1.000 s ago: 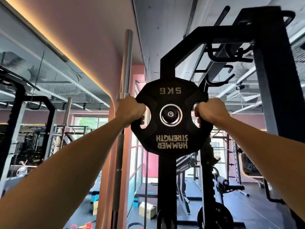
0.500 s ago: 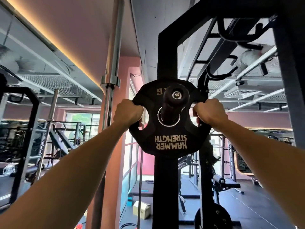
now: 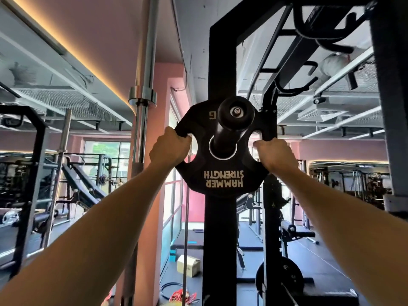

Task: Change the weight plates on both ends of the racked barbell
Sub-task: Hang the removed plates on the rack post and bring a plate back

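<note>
A black 5 kg weight plate [image 3: 223, 180] marked "HAMMER STRENGTH", upside down, sits on a black horizontal peg [image 3: 231, 127] that sticks out of the black rack upright [image 3: 221, 62] toward me. The peg passes through the plate's centre hole. My left hand [image 3: 169, 147] grips the plate's left grip slot. My right hand [image 3: 274, 154] grips its right slot. A chrome barbell [image 3: 143, 89] stands upright just left of the plate, its collar above my left hand.
Another black plate [image 3: 279, 278] hangs low on the rack at lower right. A cardboard box [image 3: 188, 266] and red cord [image 3: 180, 295] lie on the dark floor. An incline bench [image 3: 81, 184] and other racks stand at left. Hooks hang from the frame overhead.
The plate has slid farther along the peg toward the upright, so more of the peg now sticks out in front. Both hands kept their grip.
</note>
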A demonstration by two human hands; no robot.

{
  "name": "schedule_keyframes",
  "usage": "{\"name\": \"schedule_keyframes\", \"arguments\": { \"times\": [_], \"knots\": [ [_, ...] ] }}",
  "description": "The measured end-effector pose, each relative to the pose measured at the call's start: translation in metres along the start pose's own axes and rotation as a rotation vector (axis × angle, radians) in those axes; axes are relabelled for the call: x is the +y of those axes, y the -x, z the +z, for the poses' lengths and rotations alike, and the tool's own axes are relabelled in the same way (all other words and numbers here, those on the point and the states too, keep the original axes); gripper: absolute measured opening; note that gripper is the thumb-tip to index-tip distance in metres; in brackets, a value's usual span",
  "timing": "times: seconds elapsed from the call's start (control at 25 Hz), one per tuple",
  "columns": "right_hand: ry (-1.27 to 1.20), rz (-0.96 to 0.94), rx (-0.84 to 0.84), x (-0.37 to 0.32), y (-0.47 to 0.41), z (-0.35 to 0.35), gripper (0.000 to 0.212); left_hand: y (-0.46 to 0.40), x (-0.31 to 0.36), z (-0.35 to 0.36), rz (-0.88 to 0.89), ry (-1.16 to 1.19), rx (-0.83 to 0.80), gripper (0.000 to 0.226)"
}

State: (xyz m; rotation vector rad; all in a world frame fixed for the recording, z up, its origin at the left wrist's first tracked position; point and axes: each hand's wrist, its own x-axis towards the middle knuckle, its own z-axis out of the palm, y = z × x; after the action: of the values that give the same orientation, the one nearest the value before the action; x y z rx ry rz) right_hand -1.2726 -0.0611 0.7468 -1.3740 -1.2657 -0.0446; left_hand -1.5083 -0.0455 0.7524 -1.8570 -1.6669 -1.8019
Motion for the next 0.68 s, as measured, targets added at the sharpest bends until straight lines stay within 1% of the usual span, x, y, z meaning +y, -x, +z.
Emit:
{"name": "schedule_keyframes", "arguments": {
  "times": [0.08,0.12,0.24,0.32,0.44,0.56,0.68],
  "knots": [
    [0.011,-0.005,-0.041,0.012,0.018,-0.001,0.046,0.018,-0.009,0.002,0.045,-0.077,-0.040,0.048],
    [0.024,-0.020,-0.058,0.016,0.026,-0.002,0.046,0.026,-0.014,0.004,0.066,-0.079,-0.071,0.048],
    [-0.004,-0.035,-0.124,0.022,0.049,-0.010,0.055,0.056,-0.027,0.000,0.076,0.015,-0.178,0.044],
    [0.034,-0.040,-0.187,0.027,0.068,-0.017,0.052,0.076,-0.036,-0.007,0.076,-0.024,-0.264,0.040],
    [0.168,-0.078,-0.334,0.049,0.111,-0.029,0.043,0.120,-0.052,-0.013,0.004,-0.066,-0.404,0.041],
    [0.211,-0.015,-0.515,0.078,0.156,-0.043,0.057,0.177,-0.059,-0.020,-0.015,-0.073,-0.564,0.040],
    [0.352,0.003,-0.625,0.110,0.194,-0.061,0.072,0.222,-0.066,-0.028,0.004,-0.077,-0.671,0.047]
  ]
}}
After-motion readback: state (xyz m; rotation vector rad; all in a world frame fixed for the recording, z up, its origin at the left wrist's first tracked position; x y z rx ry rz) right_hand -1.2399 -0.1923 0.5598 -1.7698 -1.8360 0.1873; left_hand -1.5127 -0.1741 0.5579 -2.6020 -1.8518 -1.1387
